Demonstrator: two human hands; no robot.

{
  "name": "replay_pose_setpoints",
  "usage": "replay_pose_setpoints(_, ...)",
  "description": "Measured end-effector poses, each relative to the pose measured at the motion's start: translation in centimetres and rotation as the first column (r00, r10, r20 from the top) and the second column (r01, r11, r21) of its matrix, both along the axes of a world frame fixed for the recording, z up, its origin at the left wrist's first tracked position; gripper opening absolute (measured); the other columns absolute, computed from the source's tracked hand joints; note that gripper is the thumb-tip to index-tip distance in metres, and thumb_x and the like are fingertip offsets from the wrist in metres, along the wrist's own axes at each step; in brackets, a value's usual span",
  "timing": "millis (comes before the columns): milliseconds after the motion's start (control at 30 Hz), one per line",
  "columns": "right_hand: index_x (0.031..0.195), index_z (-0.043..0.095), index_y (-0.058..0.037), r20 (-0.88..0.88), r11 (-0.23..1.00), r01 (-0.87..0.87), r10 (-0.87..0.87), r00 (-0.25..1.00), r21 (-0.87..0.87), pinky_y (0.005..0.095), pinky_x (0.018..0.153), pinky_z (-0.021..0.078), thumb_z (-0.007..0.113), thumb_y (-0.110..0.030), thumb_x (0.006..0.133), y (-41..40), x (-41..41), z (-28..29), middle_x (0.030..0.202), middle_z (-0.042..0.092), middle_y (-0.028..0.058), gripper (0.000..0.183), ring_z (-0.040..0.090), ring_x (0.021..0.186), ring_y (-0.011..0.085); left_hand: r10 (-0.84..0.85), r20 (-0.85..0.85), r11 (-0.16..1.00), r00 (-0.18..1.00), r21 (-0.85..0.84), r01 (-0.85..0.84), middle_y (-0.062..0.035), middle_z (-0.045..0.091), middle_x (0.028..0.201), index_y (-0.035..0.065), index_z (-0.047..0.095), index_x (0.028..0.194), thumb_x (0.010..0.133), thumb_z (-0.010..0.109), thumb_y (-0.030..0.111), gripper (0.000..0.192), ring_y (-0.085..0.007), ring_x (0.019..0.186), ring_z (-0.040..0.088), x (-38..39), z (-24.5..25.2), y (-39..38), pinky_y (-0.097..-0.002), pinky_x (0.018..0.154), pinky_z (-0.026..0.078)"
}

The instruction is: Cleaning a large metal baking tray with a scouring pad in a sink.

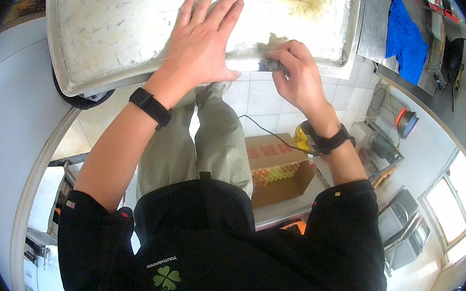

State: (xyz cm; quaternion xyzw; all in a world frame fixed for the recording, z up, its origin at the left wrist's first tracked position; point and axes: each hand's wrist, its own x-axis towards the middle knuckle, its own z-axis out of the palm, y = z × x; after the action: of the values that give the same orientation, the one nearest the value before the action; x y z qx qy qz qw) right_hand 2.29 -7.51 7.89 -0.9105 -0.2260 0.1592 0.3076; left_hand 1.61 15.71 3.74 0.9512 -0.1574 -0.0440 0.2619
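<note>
A large metal tray (119, 34) with a raised rim lies before me, its surface scuffed and marked with a brown stain at the upper right. My left hand (204, 37) rests spread on the tray near its front rim, fingers apart and pointing away from me, holding nothing. At the front rim, to the right of it, my right hand (297, 70) pinches a dark grey scouring pad (276, 66) between thumb and fingers. The pad touches the rim's outer side. A wet, dirty patch shows on the tray just above those fingers.
A blue cloth (405, 38) lies on the steel counter (377, 15) at the right. Below, near my legs, an open cardboard box (282, 191) holds eggs in trays, with a dark cable (270, 131) running past. A round dark-rimmed container (83, 102) sits under the tray's left corner.
</note>
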Motion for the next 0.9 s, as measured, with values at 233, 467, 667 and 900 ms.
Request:
replay_pose_setpoints(233,0.098,0.068,0.001,-0.009,0.998,0.069,-0.069,0.998,0.002,0.0428,0.082,0.0529,0.069,0.002,0.075,-0.5,0.5,0.6,0.1,0.065,0.0169,0.023,0.063,0.093,0.0371,0.007,-0.005,1.0,1.0,0.021,-0.007,-0.0061,0.031,0.163,0.0094,0.041,0.153,0.054,0.091,0.042,0.115,-0.0324,0.15,0.027,0.0,0.0,0.1,-0.0512,0.126,0.018)
replay_pose_setpoints(467,0.101,0.066,0.0024,-0.043,0.98,0.195,-0.194,0.98,0.027,0.0406,0.078,0.0534,0.07,-0.005,0.08,-0.8,1.0,0.8,0.098,0.065,0.018,0.023,0.065,0.086,0.0356,-0.002,0.01,1.0,1.0,0.014,0.002,-0.0061,0.032,0.163,0.0095,0.041,0.153,0.054,0.091,0.045,0.116,-0.0322,0.15,0.027,0.1,0.5,-0.1,-0.0512,0.126,0.018)
replay_pose_setpoints(667,0.103,0.067,-0.0001,0.014,0.997,-0.051,0.052,0.999,-0.057,0.0433,0.083,0.0527,0.071,0.0,0.072,0.2,0.3,1.5,0.105,0.06,0.0178,0.032,0.061,0.094,0.0379,0.002,0.01,1.0,1.0,0.031,-0.002,-0.0059,0.032,0.163,0.01,0.041,0.153,0.054,0.09,0.046,0.116,-0.0318,0.15,0.027,0.0,0.2,0.1,-0.0513,0.126,0.018)
replay_pose_setpoints(900,0.104,0.068,-0.0018,0.034,0.989,-0.091,0.095,0.995,-0.118,0.0431,0.085,0.0516,0.072,0.003,0.069,-0.3,-0.3,1.8,0.104,0.06,0.0162,0.036,0.059,0.097,0.0372,-0.001,0.007,0.999,1.0,0.037,0.0,-0.0046,0.033,0.162,0.0085,0.041,0.152,0.056,0.089,0.046,0.114,-0.0289,0.15,0.029,0.0,0.0,0.0,-0.0495,0.127,0.016)
